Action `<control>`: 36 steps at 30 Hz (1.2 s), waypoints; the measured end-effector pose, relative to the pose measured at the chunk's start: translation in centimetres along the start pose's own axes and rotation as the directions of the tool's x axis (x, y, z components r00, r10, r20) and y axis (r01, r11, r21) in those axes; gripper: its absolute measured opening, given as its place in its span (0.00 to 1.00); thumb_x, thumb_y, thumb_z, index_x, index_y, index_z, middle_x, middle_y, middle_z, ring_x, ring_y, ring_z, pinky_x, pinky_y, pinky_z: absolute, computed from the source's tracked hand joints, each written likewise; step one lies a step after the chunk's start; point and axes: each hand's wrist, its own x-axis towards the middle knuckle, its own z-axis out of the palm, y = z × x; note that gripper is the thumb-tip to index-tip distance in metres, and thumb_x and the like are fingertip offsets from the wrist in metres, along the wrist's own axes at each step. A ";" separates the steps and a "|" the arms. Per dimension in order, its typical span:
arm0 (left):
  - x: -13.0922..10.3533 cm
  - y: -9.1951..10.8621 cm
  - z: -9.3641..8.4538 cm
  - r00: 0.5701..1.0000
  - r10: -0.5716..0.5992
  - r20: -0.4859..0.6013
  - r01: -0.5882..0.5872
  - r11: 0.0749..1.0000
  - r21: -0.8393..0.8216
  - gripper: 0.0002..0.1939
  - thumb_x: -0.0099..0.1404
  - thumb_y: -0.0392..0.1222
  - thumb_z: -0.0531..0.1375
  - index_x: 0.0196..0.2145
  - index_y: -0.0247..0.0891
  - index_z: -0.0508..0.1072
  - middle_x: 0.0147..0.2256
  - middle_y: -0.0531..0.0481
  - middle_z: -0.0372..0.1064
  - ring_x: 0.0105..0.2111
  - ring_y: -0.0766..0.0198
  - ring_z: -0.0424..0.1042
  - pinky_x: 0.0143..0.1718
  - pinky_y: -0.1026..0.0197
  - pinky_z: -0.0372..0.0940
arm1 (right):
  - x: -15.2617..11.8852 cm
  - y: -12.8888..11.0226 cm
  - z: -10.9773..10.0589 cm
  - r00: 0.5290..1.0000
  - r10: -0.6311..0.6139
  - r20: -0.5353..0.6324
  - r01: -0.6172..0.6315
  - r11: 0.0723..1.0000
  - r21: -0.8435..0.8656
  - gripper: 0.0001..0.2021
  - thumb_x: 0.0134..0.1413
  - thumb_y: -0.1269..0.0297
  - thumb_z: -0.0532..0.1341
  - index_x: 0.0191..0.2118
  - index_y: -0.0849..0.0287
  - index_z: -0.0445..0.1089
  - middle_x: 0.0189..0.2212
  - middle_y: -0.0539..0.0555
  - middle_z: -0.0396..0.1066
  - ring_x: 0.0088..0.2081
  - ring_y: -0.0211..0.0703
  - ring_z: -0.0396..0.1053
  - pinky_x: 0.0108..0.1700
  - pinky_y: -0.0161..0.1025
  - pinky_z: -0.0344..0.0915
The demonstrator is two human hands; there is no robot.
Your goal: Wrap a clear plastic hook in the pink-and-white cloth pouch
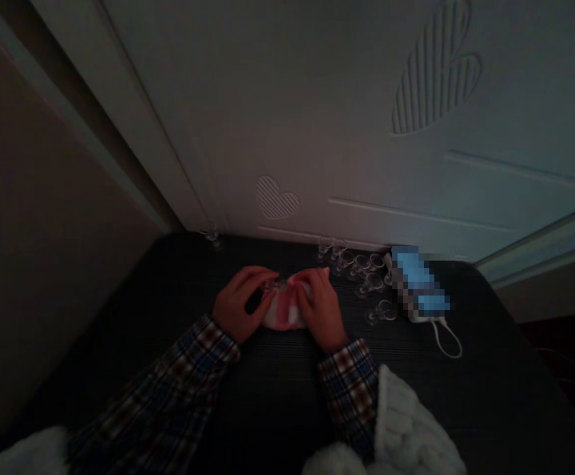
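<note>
Spanning the near half: dark wood-grained table [267,396], rounded far corners
Behind it: pale panel with ribbed heart reliefs [247,119], dim light
Left hand [245,300]: reaching in from the near left, fingers pinching a small clear glass [270,286] against the cloth
Right hand [317,307]: fingers curled on the pink-and-white cloth [286,309], mid-table

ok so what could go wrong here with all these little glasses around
The small clear glasses stand close together beside the right hand, so a sideways bump might topple several. The left hand pinches a glass at the pink and white cloth; it could slip if the cloth shifts. The white cable loops out loose by the phone, and a snag could drag the phone.
</note>
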 end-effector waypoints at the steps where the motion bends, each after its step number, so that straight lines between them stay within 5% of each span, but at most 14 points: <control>1: 0.0 0.0 0.0 1.000 0.003 0.005 -0.003 1.000 -0.010 0.13 0.60 0.36 0.54 0.44 0.39 0.68 0.42 0.46 0.65 0.39 0.62 0.67 0.45 0.56 0.65 | 0.0 0.0 0.1 1.000 0.005 -0.005 -0.005 1.000 0.001 0.06 0.57 0.68 0.50 0.37 0.57 0.63 0.35 0.53 0.65 0.40 0.42 0.62 0.47 0.43 0.57; 9: -0.1 0.2 -0.1 0.997 0.070 -0.040 -0.072 0.996 -0.047 0.13 0.60 0.35 0.55 0.44 0.39 0.69 0.41 0.47 0.68 0.41 0.63 0.68 0.46 0.58 0.65 | -0.2 -0.6 -0.1 0.992 -0.095 0.082 0.092 0.995 0.049 0.07 0.56 0.69 0.51 0.39 0.56 0.63 0.38 0.52 0.65 0.43 0.42 0.61 0.47 0.41 0.57; 14: -0.2 0.2 0.0 0.989 0.138 -0.057 -0.141 0.988 -0.062 0.13 0.60 0.34 0.55 0.43 0.40 0.70 0.43 0.48 0.68 0.43 0.63 0.68 0.46 0.58 0.65 | -0.1 -0.3 -0.1 0.995 -0.027 0.097 0.031 0.999 -0.038 0.06 0.56 0.68 0.51 0.34 0.56 0.65 0.34 0.52 0.65 0.39 0.42 0.62 0.46 0.41 0.57; 21: 0.0 0.2 -0.2 0.989 0.140 -0.040 -0.143 0.986 -0.084 0.13 0.59 0.34 0.57 0.43 0.39 0.70 0.41 0.47 0.69 0.42 0.63 0.68 0.45 0.59 0.65 | -0.3 -0.8 0.1 0.989 -0.116 0.091 0.113 0.993 0.037 0.07 0.55 0.69 0.52 0.39 0.56 0.63 0.38 0.51 0.66 0.43 0.41 0.62 0.46 0.40 0.56; 26: 0.2 0.1 -0.3 0.996 0.087 -0.037 -0.088 0.996 -0.017 0.12 0.57 0.40 0.60 0.40 0.39 0.71 0.36 0.48 0.68 0.37 0.64 0.68 0.40 0.60 0.65 | -0.2 -0.3 0.2 0.995 -0.026 0.096 0.025 1.000 0.009 0.05 0.56 0.67 0.52 0.36 0.57 0.64 0.35 0.52 0.67 0.40 0.41 0.63 0.44 0.40 0.57; 32: 0.3 0.0 -0.4 0.997 0.061 -0.047 -0.061 0.998 -0.006 0.12 0.55 0.43 0.61 0.37 0.37 0.71 0.33 0.49 0.68 0.34 0.64 0.68 0.37 0.62 0.64 | -0.4 -0.8 -0.1 0.983 -0.142 0.119 0.134 0.988 0.071 0.06 0.56 0.67 0.52 0.39 0.57 0.64 0.38 0.51 0.67 0.42 0.41 0.62 0.45 0.40 0.56; 36: 0.2 0.1 -0.4 0.998 0.061 -0.033 -0.061 0.998 -0.012 0.11 0.55 0.43 0.61 0.35 0.36 0.70 0.31 0.49 0.67 0.31 0.65 0.66 0.34 0.62 0.64 | -0.3 -0.5 0.1 0.993 -0.054 0.101 0.047 0.996 0.075 0.05 0.56 0.67 0.52 0.37 0.57 0.64 0.36 0.51 0.68 0.40 0.40 0.64 0.43 0.39 0.58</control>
